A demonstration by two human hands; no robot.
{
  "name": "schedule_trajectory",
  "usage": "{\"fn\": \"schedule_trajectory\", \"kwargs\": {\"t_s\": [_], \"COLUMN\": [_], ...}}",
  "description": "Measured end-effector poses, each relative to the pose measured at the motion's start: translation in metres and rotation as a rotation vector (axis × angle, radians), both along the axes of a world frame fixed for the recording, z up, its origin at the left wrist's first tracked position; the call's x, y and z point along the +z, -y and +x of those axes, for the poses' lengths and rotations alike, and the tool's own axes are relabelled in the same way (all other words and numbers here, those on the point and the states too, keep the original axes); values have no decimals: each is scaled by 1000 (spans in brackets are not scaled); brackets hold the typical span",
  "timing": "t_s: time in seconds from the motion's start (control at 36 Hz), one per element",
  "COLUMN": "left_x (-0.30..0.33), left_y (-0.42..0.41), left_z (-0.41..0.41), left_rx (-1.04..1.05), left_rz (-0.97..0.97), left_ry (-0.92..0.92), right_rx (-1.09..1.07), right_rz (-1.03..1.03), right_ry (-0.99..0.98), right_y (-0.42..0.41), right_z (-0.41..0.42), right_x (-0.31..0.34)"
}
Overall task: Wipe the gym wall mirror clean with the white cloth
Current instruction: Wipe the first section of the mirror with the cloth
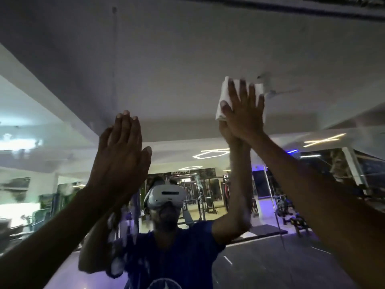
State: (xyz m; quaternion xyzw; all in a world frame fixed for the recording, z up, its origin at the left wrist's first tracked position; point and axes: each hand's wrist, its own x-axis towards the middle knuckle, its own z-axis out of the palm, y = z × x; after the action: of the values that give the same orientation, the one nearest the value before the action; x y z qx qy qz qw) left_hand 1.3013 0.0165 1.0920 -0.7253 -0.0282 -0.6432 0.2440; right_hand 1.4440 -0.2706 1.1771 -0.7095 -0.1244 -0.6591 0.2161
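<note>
1. Clearly, in the head view, I see the right hand (242, 107) raised high, its fingers straight and spread wide, pressing the white cloth (224, 101) flat against the mirror (177, 65). The cloth is folded into a pad, and I think this gives an even contact with the glass.
2. The left hand (119, 153) is also up, open, fingers straight and close together, holding nothing. It seems to rest on the glass, probably for balance while I reach upward, but I cannot tell whether it really touches.
3. The cloth sits in the upper right part of the mirror, not far below the dark top frame (302, 6). Above it there is only a little glass left before that edge.
4. To the left and below, the glass gives wide room for strokes. A thin vertical seam (113, 59) runs down the mirror on the left, and my left hand stands in the way of a long stroke toward it.
</note>
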Motion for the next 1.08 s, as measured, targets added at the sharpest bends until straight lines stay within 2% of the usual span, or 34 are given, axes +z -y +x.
{"fn": "schedule_trajectory", "kwargs": {"t_s": [0.08,0.19,0.25,0.33,0.42,0.47,0.53,0.61,0.69,0.75,0.81,0.86,0.92,1.0,1.08], "left_x": [-17,-41,-53,-64,-65,-64,-65,-70,-75,-78,-80,-80,-78,-77,-85], "left_y": [9,17,18,18,14,10,4,-13,-33,-45,-56,-64,-71,-74,-64], "left_z": [3,9,11,11,9,6,0,-16,-28,-34,-40,-43,-46,-44,-42], "left_rx": [10,-15,-79,-106,-90,-75,-77,-86,-82,-57,-24,-1,-8,-13,-58], "left_rz": [15,-1,-10,-15,-8,3,-13,-25,-1,11,37,86,114,105,26], "left_ry": [-15,-69,-78,-103,-124,-119,-102,-77,-103,-125,-160,-186,-190,-169,-192], "right_rx": [-33,36,47,46,-5,-34,-38,18,157,192,163,85,-41,-58,-74], "right_rz": [-23,-81,-94,-117,-124,-74,14,-65,-380,-566,-698,-750,-625,-240,-38], "right_ry": [49,48,17,-1,10,-5,-9,27,38,47,79,118,112,-11,-17], "right_y": [-7,-10,-11,-9,-13,-21,-37,-77,-118,-126,-113,-88,-61,-30,-37], "right_z": [3,-4,-5,-4,-4,-8,-17,-37,-66,-75,-67,-52,-35,-21,-22], "right_x": [-93,-249,-289,-260,-173,-117,-95,-140,-234,-272,-268,-232,-177,-111,-146]}}
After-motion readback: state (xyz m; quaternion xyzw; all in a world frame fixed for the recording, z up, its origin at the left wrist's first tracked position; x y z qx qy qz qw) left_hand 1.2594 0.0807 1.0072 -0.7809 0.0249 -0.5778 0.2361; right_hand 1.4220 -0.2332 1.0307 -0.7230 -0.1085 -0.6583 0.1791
